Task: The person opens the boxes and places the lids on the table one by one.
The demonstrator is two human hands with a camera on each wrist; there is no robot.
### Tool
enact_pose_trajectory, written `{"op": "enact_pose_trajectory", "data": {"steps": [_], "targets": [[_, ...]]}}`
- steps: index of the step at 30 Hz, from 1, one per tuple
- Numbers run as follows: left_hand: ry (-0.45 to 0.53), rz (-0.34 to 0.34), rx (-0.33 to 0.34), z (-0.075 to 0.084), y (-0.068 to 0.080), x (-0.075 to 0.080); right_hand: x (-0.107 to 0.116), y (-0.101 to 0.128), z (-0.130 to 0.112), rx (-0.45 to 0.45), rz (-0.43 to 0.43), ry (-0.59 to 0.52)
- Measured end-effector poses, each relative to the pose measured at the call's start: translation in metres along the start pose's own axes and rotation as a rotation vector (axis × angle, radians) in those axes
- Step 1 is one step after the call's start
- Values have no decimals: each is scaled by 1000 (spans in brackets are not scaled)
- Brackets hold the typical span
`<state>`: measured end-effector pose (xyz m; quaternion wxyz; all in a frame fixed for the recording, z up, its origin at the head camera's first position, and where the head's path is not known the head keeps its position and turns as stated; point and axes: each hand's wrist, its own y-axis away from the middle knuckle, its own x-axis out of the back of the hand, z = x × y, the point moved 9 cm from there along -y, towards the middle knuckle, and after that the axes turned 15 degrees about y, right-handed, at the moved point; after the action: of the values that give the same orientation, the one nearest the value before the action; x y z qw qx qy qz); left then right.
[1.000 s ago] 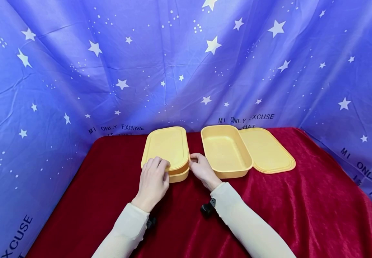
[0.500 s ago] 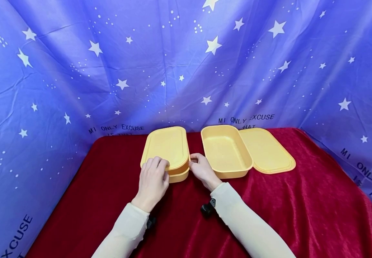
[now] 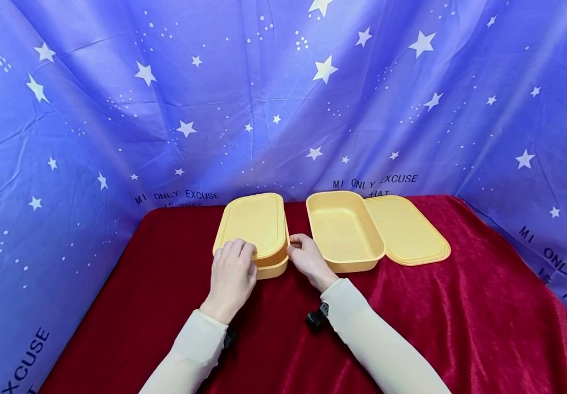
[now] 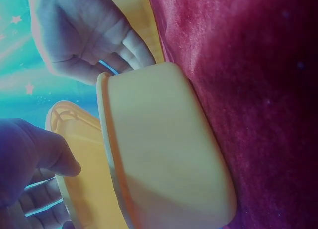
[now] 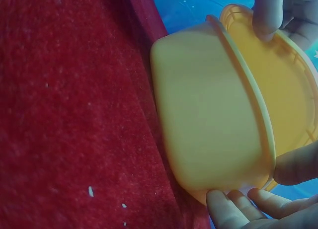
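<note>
Two boxes: a lidded yellow box (image 3: 256,241) on the left and an open yellow box (image 3: 344,230) on the right, both on the red velvet counter (image 3: 460,317), with a spare lid (image 3: 408,230) lying flat against the open box's right side.
Where the lidded box is: near the middle of the counter, just left of the open one, its near end closest to the person.
Left hand (image 3: 231,276): rests on the near left corner of the box lid (image 3: 253,221), fingers curled over its rim; the left wrist view shows the thumb pressing the lid's edge.
Right hand (image 3: 308,260): fingertips pinch the near right corner where lid meets base (image 5: 208,114).
Lid fit: in the wrist views the lid sits tilted with a gap at the near end, so it looks unseated there.
Weight: probably light; thin moulded plastic, and whether anything is inside cannot be told.
Stiffness: walls look firm, yet the thin lid would likely flex under a push.
Surface: smooth and matte, somewhat slippery to bare fingers; the velvet below should stop it sliding.
Where to hold: best at the projecting rim lip at the corners, thumbs on top, fingers beneath.
Fragility: low, though the lip could crack if bent hard.
</note>
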<state>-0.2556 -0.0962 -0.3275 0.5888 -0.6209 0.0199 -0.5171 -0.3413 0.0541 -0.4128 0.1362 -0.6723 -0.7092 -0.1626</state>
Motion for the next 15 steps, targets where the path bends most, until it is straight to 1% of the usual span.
{"op": "enact_pose_trajectory", "data": {"steps": [3, 11, 15], "targets": [[-11, -4, -6, 0, 0, 0, 0, -1, 0, 0, -1, 1], [-34, -48, 6, -1, 1, -2, 0, 0, 0, 6, 0, 14], [-37, -50, 7, -1, 1, -2, 0, 0, 0, 6, 0, 12]]}}
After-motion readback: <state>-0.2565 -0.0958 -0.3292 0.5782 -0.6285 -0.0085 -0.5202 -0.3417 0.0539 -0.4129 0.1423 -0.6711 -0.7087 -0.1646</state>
